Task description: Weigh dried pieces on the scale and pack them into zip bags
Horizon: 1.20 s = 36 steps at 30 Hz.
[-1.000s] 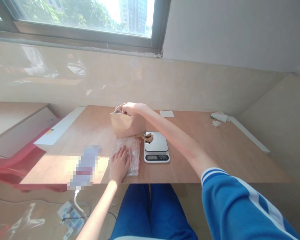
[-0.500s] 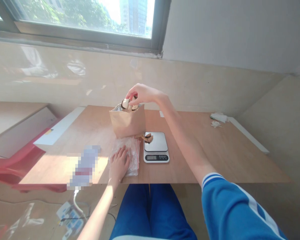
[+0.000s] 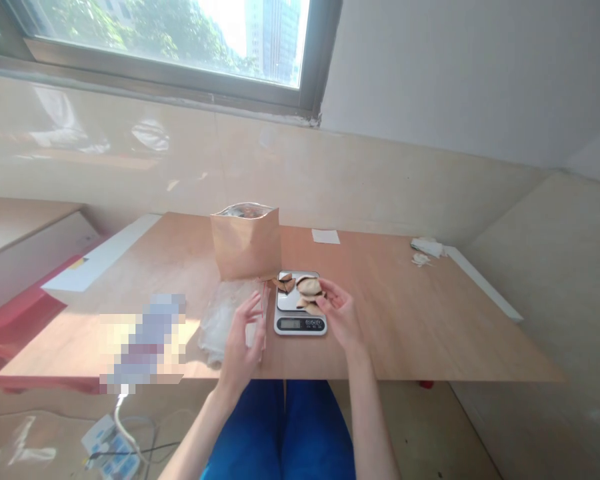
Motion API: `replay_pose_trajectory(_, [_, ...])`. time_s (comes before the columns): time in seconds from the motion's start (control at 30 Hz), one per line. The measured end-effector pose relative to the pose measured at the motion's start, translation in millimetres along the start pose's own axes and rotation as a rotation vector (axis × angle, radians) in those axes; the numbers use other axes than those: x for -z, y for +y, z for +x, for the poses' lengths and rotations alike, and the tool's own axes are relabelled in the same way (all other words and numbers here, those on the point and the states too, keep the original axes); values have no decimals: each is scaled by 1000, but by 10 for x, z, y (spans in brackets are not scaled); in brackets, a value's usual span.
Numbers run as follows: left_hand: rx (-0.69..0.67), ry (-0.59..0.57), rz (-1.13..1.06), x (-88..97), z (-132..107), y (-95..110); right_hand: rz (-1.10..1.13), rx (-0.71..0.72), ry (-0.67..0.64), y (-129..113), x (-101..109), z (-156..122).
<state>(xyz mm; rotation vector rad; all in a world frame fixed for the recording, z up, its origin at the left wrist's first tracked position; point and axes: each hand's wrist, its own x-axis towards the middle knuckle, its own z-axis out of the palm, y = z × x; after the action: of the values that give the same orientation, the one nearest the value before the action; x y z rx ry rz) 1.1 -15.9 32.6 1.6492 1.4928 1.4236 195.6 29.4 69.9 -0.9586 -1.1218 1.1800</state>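
Pale slices (image 3: 310, 288): several thin, tan-edged pieces, gathered at the fingertips of the right hand just above the platform of the scale.
Right hand (image 3: 341, 315): half curled, palm turned to the left, fingers closed loosely on the pale slices.
Left hand (image 3: 243, 337): raised on edge with fingers spread, nothing held, just above the plastic bags.
Scale (image 3: 300, 324): small, white-framed with a steel platform, set near the front edge of the table; darker pieces (image 3: 283, 283) are laid at its far left corner.
Paper bag (image 3: 247, 243): brown, upright, mouth open, placed just behind the scale and to its left.
Plastic bags (image 3: 219, 320): clear, flat, stacked left of the scale.
Table (image 3: 405, 320): pale wood, sunlit at the left front, pushed against a glossy beige wall.
Far items: a white slip (image 3: 325, 236) behind the scale; crumpled white scraps (image 3: 427, 247) at the far right corner.
Room: a dark-framed window (image 3: 180, 33) above the wall, with trees and a tower seen outside; a white board (image 3: 97, 257) and a red object (image 3: 10, 320) to the left; cables (image 3: 115, 433) on the floor.
Unclear: the scale's reading is too small to be read; the contents of the paper bag are mostly hidden; one patch (image 3: 140, 340) on the table is pixelated; the person is cut off but for forearms and blue trousers (image 3: 280, 433).
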Motion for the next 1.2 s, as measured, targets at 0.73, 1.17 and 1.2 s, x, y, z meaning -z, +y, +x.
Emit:
replay_pose_trajectory(0.73, [228, -136, -437, -287, -78, 279, -371, 34, 650, 687, 638, -86])
replay_pose_trajectory(1.17, [-51, -262, 273, -748, 455, 13, -783, 186, 568, 899, 968, -192])
replay_pose_trajectory(1.2, [-66, -252, 312, -772, 466, -4, -792, 187, 575, 900, 975, -197])
